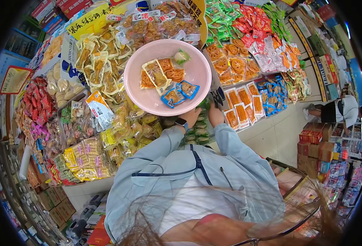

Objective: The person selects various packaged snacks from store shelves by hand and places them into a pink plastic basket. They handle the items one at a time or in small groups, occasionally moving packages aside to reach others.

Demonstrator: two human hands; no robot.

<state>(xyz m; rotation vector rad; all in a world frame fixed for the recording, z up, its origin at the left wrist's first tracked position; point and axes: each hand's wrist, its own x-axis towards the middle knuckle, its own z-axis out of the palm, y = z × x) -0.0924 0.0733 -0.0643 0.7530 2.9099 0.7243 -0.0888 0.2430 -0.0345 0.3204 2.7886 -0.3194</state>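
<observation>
Round pink perforated basket [198, 71], upright, holding orange, yellow and blue snack packets [164, 76]

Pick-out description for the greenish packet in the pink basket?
On the packed snack display, a round pink basket sits mid-picture. At its upper right, apart from the other packets, lies the greenish packet: the only pale green one, the rest being orange or blue.

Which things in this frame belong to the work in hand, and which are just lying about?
In hand: left hand and right hand, both at the green packets just below the pink basket; snack packets lying in the basket.
Lying about: orange stick packets, yellow packets, cardboard boxes, another person in the aisle.
</observation>
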